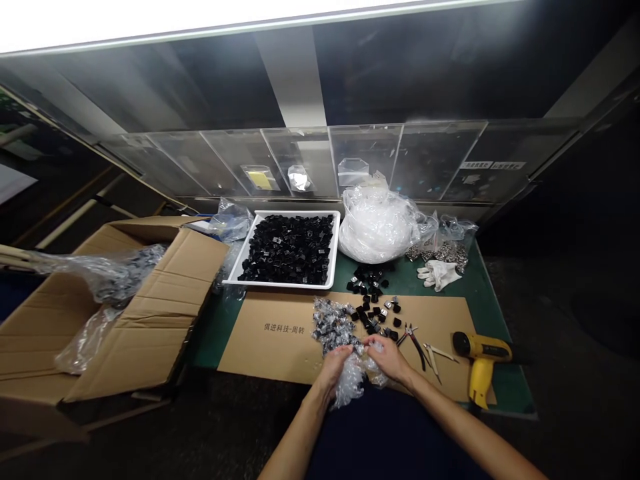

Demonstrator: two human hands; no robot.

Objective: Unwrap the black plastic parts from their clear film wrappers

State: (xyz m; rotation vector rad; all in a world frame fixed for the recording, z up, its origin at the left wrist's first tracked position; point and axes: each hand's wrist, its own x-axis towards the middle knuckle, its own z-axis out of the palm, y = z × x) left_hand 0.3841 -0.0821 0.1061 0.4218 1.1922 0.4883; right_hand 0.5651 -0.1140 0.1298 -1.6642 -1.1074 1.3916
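At the front edge of a cardboard sheet (280,360), my left hand (336,365) is closed on crumpled clear plastic wrap. Close beside it, my right hand (389,358) has its fingers pinched on the clear plastic too. Some of the plastic wrap (349,383) hangs below both hands, over my lap. Whether a part sits between the fingertips is too small to tell. Just beyond my hands lies a pile of small plastic-wrapped parts (333,323). Loose black parts (373,313), a few with silver faces, are scattered to its right.
A white tray (336,250) of black parts stands behind, beside a large white plastic bag (375,227). Bagged metal pieces (450,253), a white glove (439,274), pliers (414,343), tweezers (434,360) and a yellow heat gun (483,363) lie right. An open carton (150,313) stands left.
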